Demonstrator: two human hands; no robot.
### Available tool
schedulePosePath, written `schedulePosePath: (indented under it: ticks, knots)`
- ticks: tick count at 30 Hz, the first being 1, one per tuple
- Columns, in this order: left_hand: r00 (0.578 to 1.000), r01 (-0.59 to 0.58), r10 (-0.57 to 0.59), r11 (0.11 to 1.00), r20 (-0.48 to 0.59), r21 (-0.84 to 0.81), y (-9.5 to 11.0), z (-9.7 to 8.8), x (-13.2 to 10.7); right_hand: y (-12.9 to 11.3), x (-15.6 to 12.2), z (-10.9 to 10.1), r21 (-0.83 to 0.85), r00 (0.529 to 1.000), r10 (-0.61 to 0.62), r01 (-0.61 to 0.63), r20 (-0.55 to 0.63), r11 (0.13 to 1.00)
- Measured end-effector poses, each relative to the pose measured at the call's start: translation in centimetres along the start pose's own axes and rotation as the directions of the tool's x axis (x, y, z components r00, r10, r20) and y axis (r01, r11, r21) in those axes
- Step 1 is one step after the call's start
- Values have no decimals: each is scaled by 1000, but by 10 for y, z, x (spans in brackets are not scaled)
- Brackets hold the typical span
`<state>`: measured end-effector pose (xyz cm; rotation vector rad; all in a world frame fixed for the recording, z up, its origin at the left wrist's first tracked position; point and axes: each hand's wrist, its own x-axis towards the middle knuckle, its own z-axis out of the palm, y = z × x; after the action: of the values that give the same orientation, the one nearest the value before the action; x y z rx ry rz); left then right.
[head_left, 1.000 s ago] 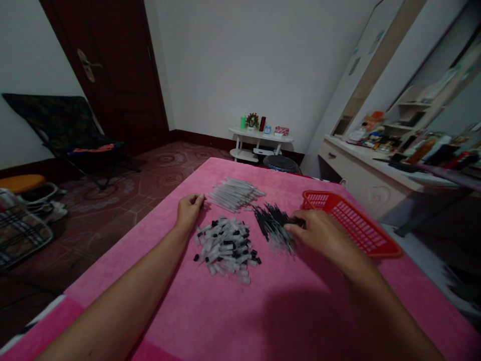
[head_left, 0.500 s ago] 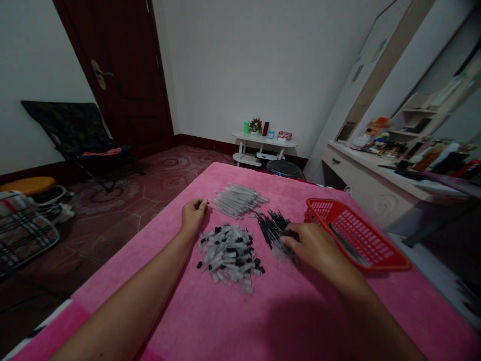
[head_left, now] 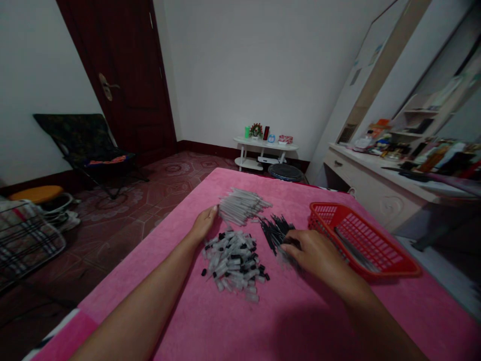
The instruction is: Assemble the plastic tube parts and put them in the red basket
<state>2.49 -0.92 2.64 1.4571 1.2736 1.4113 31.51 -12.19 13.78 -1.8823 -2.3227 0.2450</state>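
Note:
My left hand is at the left end of a pile of whitish pen barrels, thumb and fingers drawn together against the barrel ends. Whether a barrel is between them is hidden. My right hand reaches down over a heap of black pen refills, its thumb and fingers closed at the near right side of the heap on what looks like a dark refill. Blur smears this spot. Between my forearms lies a mound of clear pen caps mixed with small black plugs.
A red plastic basket with long thin pieces inside stands right of my right hand on the pink cloth. Beyond the table are a round black stool and a low white stand. A cluttered dresser is at the right.
My left hand has shifted right, up to the barrel ends, its fingers less curled. My right hand stays at the refills. The whole view has moved slightly.

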Motion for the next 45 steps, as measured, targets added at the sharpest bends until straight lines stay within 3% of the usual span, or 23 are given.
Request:
schedulePosePath:
  ticks: [2, 5, 9, 12, 14, 16, 20, 23, 25, 27, 30, 34, 38, 40, 45]
  knots:
    - [997, -31, 26, 998, 77, 62, 0, -1, -4, -1, 0, 1, 2, 1000, 1, -1, 5, 1000]
    - [998, 9, -13, 997, 59, 73, 0, 0, -11, 0, 0, 4, 5, 1000, -15, 15, 11, 1000]
    - [997, 79, -81, 976, -3, -205, 3, -2, -23, 2, 2, 9, 2, 999, -42, 42, 19, 999]
    - [990, 142, -142, 926, 27, -351, 6, -17, -31, 3, 3, 11, 10, 998, -47, 47, 29, 999]
    - [986, 165, -151, 949, 73, -268, 5, -32, -34, 3, 3, 11, 15, 999, -44, 44, 30, 999]
    - [989, 117, -107, 988, 97, -104, 4, -47, -34, 1, 2, 12, 18, 999, -42, 41, 28, 999]
    - [983, -143, 112, 962, 142, 234, 1, -61, -30, -7, 0, 15, 42, 998, -47, 45, 36, 998]
    - [894, -435, 317, 788, 318, 437, 4, -55, -23, -13, -2, 16, 35, 998, -37, 35, 60, 999]
    - [820, -563, 361, 643, 444, 519, 5, -48, -18, -16, -2, 18, 30, 997, -43, 41, 62, 999]
    - [777, -625, 360, 541, 517, 563, 5, -41, -13, -16, -2, 21, 31, 997, -61, 59, 48, 998]
    - [745, -665, 370, 483, 555, 570, 5, -35, -8, -16, 0, 29, 0, 999, -37, 38, 31, 999]
    - [740, -672, 441, 520, 508, 527, 11, -31, -8, -16, 4, 48, -116, 997, 71, -71, -6, 991]
    - [815, -579, 458, 624, 356, 525, 27, -18, -21, -17, 8, 67, -193, 989, 121, -135, -84, 972]
    - [831, -553, 473, 645, 293, 528, 34, -9, -34, -17, 10, 72, -214, 984, 147, -164, -96, 963]
    - [809, -585, 451, 556, 376, 591, 43, 6, -64, -19, 6, 73, -233, 980, 178, -194, -86, 953]
